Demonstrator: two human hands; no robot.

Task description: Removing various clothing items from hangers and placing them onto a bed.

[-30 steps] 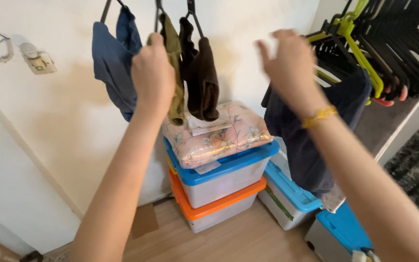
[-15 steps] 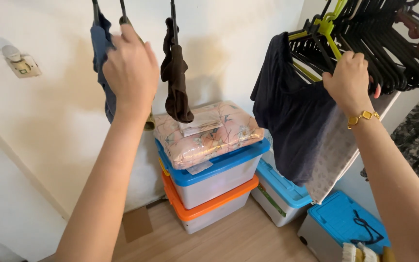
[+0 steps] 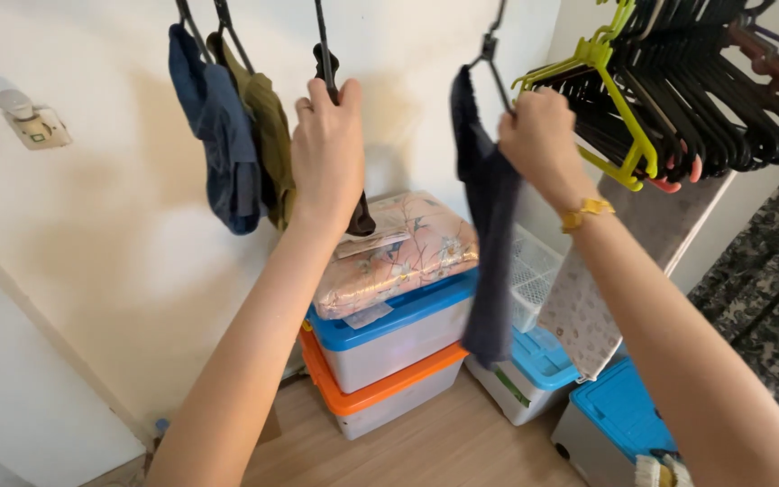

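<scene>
Two raised hands hang dark clothes on hangers against a wall.
Right hand [image 3: 541, 135], fingers closed on a dark garment's hanger [image 3: 489, 54] at 1 o'clock; keep it level. Left hand [image 3: 328, 153] grips a brown garment [image 3: 360, 216]. At 6 o'clock, stacked lidded bins [image 3: 398, 347] carry a floral bundle [image 3: 398, 252]; contents hidden.

Matt dark cloth garment [image 3: 489, 225] – glossy plastic hangers [image 3: 678, 90], smooth plastic storage boxes [image 3: 398, 334], wood-look floor [image 3: 444, 451]
</scene>
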